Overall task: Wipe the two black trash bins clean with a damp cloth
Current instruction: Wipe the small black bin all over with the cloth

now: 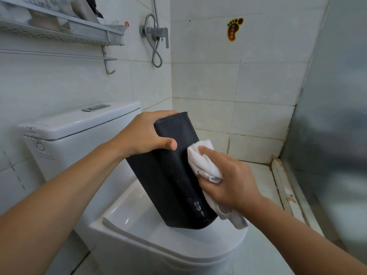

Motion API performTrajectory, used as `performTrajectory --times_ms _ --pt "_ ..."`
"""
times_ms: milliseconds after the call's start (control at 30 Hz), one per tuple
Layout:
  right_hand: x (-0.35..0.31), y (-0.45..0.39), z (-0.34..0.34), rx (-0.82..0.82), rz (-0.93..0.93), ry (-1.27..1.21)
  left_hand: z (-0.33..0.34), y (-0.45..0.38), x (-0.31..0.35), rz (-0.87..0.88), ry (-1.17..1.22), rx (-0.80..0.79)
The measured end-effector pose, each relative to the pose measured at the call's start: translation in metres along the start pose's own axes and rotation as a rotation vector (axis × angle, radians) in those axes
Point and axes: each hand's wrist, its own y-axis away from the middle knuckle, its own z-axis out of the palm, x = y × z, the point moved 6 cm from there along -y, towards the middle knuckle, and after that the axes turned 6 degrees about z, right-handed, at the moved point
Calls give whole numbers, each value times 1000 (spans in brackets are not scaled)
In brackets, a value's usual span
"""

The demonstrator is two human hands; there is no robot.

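Note:
One black trash bin (168, 175) stands tilted on the shut toilet lid (139, 231), its lower end resting on the lid and its upper end leaning away to the left. My left hand (143, 133) grips that upper end, thumb on the near face. My right hand (228, 181) holds a bunched white cloth (202, 161) pressed against the bin's right side. Whitish marks show on the bin near its lower end. No second bin is in view.
The white toilet tank (75, 128) stands behind at the left. A wall shelf (65, 30) with bottles and a towel bar hang above. A shower valve and hose (156, 36) are on the tiled wall. A frosted glass partition (333, 116) runs along the right.

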Motion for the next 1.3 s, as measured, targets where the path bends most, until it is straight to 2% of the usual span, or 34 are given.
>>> performTrajectory --times_ms 233,400,600,667,800,1033,1300 --pt "8 6 -1 5 10 -29 0 -2 -6 -14 1 -49" --pt "-5 -33 2 0 100 -51 2 0 -4 -2 3 -72" --pt "2 -69 -10 109 282 -163 17 -5 9 67 -31 -125" --pt "3 -63 -12 128 281 -176 20 -5 12 76 -39 -113" --pt "3 -37 -9 40 173 -125 16 -7 5 49 -57 -85" --pt "-15 0 8 -65 -42 38 -10 0 -24 -99 -37 49" --pt "-47 10 4 -102 -404 178 -4 -6 -24 -160 -92 64"
